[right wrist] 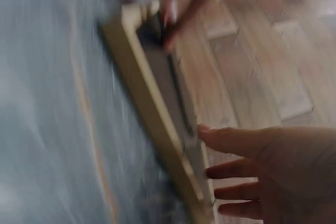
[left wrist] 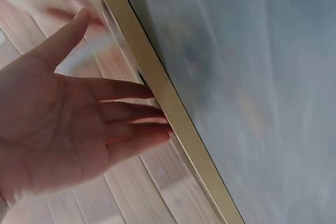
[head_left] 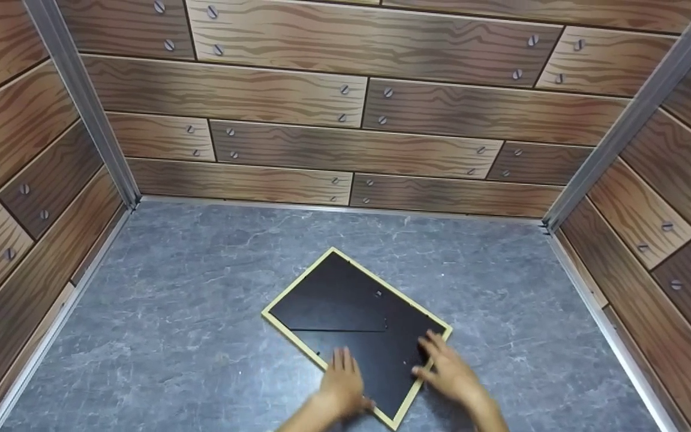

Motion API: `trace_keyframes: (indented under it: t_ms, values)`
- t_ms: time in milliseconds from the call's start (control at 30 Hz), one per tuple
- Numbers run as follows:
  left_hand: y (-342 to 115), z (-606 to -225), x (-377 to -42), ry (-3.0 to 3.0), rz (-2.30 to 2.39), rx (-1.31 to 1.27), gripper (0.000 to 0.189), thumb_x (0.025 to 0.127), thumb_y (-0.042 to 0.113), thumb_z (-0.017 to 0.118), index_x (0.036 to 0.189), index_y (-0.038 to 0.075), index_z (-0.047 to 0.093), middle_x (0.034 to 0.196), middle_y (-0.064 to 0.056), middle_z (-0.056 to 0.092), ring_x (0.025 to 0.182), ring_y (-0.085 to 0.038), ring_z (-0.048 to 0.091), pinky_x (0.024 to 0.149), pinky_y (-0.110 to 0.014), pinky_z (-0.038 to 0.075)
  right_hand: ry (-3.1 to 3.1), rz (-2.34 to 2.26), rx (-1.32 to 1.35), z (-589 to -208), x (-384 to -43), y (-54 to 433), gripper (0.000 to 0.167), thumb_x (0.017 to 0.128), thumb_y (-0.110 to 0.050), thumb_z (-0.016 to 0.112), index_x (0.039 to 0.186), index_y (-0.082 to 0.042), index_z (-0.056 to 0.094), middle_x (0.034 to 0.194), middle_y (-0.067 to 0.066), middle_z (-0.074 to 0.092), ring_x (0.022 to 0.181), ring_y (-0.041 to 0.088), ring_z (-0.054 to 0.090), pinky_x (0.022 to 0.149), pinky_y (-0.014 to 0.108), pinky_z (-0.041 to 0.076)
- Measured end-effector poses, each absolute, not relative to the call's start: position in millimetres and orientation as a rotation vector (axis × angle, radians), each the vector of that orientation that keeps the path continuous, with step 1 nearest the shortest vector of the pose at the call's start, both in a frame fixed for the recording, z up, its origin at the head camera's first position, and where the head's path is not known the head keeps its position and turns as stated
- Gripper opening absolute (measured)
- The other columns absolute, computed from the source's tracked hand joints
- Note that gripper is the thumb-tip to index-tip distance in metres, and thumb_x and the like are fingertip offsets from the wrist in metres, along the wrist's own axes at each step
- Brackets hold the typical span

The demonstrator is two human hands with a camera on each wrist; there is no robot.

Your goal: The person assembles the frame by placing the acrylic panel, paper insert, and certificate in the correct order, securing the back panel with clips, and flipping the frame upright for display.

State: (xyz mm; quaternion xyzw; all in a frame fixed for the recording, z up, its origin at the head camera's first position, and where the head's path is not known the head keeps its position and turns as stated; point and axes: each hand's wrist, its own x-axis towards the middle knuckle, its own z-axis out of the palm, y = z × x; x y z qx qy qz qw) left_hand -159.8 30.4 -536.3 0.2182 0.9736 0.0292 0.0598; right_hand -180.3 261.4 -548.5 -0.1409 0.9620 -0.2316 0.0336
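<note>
A picture frame (head_left: 333, 291) with a thin pale-gold border lies back side up, turned at an angle on the grey surface. Its black backing has a straight seam and small metal fittings. Over the near left edge, my left hand (head_left: 342, 384) reaches with straight fingers onto the backing. In the left wrist view, the fingertips of that left hand (left wrist: 63, 119) pass behind the gold border (left wrist: 173, 103). My right hand (head_left: 453, 372) is at the right-hand edge, fingers spread and fingertips on the backing. The right wrist view shows the right hand (right wrist: 283, 177) with extended fingers beside the blurred frame (right wrist: 144, 98).
The grey marbled surface (head_left: 171, 288) surrounds the frame. A wood-plank-patterned back wall (head_left: 291, 102) and side walls (head_left: 651, 210) enclose it, with metal strips (head_left: 621, 117) along the corners and base.
</note>
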Motion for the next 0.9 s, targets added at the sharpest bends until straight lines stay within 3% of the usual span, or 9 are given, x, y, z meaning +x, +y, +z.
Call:
trace_keyframes:
  t_ms: [267, 900]
  values:
    - [41.7, -538.7, -148.6, 2.878, 0.044, 0.649, 0.083, 0.075, 0.057, 0.063, 0.128, -0.005, 0.049, 0.134, -0.025, 0.04, 0.123, -0.044, 0.033, 0.1, -0.042, 0.032, 2.992, -0.602, -0.386, -561.2, -196.6, 277.5, 0.067, 0.083, -0.032, 0.066, 0.135, 0.003, 0.042, 0.141, 0.025, 0.031, 0.126, 0.044, 0.029, 0.096, 0.059, 0.028]
    - [20.8, -526.1, -180.1, 2.772, 0.188, 0.581, 0.077, 0.08, 0.051, 0.063, 0.128, -0.007, 0.048, 0.134, -0.027, 0.039, 0.123, -0.045, 0.034, 0.1, -0.046, 0.032, 2.889, -0.482, -0.36, -546.5, -165.6, 257.8, 0.068, 0.081, -0.038, 0.067, 0.133, 0.001, 0.046, 0.137, 0.027, 0.034, 0.122, 0.046, 0.033, 0.092, 0.06, 0.032]
